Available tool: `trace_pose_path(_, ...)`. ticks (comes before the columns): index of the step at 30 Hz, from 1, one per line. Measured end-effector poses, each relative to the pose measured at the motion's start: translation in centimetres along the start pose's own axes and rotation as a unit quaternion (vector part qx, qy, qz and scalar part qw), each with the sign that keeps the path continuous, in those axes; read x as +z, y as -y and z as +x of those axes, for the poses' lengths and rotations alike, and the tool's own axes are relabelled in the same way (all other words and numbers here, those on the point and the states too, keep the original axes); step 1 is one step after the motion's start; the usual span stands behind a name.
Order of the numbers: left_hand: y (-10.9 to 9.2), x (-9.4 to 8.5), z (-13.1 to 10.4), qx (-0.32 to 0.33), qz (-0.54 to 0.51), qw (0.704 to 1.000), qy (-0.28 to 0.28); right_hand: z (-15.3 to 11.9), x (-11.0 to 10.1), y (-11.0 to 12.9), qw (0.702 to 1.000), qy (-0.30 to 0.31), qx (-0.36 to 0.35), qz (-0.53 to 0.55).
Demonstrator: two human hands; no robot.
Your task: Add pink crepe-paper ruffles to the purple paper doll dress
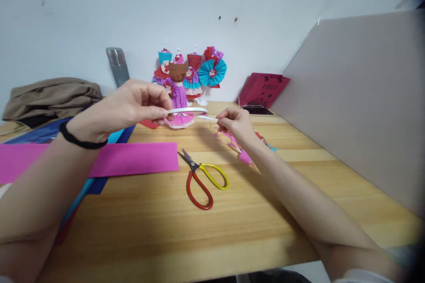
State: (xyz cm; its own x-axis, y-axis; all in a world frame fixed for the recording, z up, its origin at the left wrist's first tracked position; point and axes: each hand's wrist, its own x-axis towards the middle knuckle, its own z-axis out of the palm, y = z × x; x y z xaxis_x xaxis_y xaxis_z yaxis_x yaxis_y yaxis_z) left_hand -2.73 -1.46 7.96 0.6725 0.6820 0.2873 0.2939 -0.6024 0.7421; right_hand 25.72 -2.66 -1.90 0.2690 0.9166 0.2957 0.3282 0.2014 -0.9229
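Note:
My left hand (142, 102) pinches the near side of a thin white roll of tape or ribbon (189, 109), raised above the table. From the roll a narrow white strip (210, 118) stretches to my right hand (234, 121), whose fingers are closed on its end. Below the roll, scissors (195, 172) with one red and one yellow handle lie with blades slightly apart. Left of them a flat pink sheet (139, 159) passes beneath my left forearm. Pink scraps (245, 157) lie under my right wrist.
Small dress forms in colourful paper dresses (179, 79) stand by the wall. A grey bottle (118, 66) and brown cloth (53, 97) are at the back left, a red bag (262, 90) at the back right. A pale panel (358, 97) borders the wooden table (159, 234).

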Motion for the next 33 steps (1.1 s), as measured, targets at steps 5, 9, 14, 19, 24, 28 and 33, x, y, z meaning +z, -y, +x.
trace_pose_path(5,0.2,0.0,0.0,0.021,-0.079,0.996,-0.030,0.0,-0.1,-0.8,0.997,0.055,-0.003,-0.059)
trace_pose_path(9,0.1,0.6,0.3,0.020,-0.109,0.993,-0.035,-0.8,-0.7,0.7,0.972,0.005,-0.117,-0.202)
trace_pose_path(14,0.6,1.2,0.9,0.003,-0.178,0.983,-0.038,-5.0,-0.1,3.6,0.905,0.228,-0.076,-0.350)
trace_pose_path(19,2.1,2.4,1.8,-0.027,-0.267,0.963,-0.038,-9.7,2.1,4.0,0.828,0.354,-0.061,-0.430)
trace_pose_path(24,3.5,4.3,2.3,-0.064,-0.362,0.930,-0.025,-9.8,2.0,2.6,0.842,0.341,-0.030,-0.416)
trace_pose_path(28,3.9,5.4,2.6,-0.053,-0.391,0.917,-0.059,-8.4,0.5,0.9,0.915,0.331,0.067,-0.222)
trace_pose_path(33,4.1,5.7,2.7,-0.032,-0.413,0.905,-0.095,-7.8,-0.5,0.0,0.927,0.283,0.200,0.142)
